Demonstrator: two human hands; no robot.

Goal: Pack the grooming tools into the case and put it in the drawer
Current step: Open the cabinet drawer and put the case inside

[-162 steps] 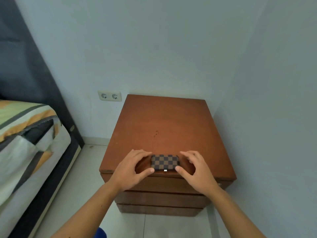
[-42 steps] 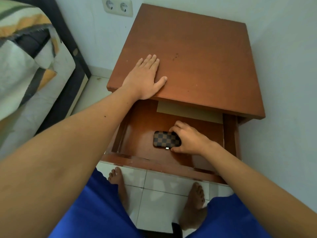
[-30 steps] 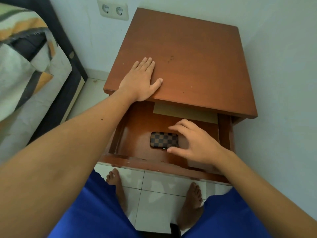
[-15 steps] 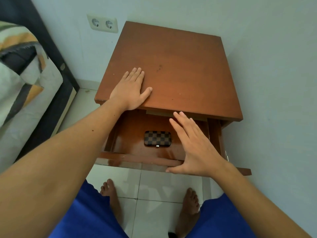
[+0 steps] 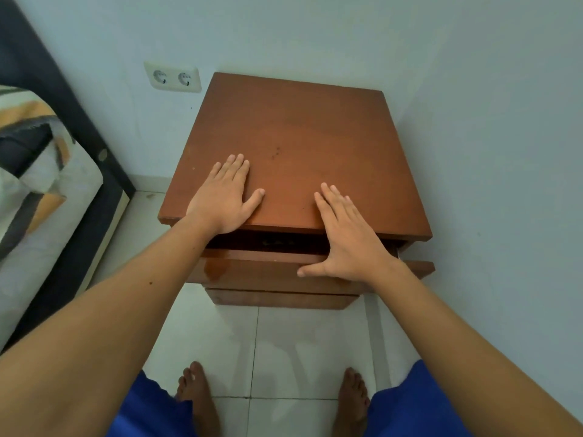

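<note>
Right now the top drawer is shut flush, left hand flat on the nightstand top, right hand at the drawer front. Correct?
Not quite. The head view shows the top drawer ajar, a dark gap under the nightstand top. The left hand and right hand are as you say.

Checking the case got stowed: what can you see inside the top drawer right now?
Only a dark slit shows in the top drawer, nearly closed under the nightstand top. The interior is covered, so no case can be made out. The right hand rests on its front.

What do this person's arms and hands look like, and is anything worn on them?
Both forearms are bare: no sleeves, gloves, watch or rings on the left hand or right hand. A small dark spot marks the left forearm.
</note>
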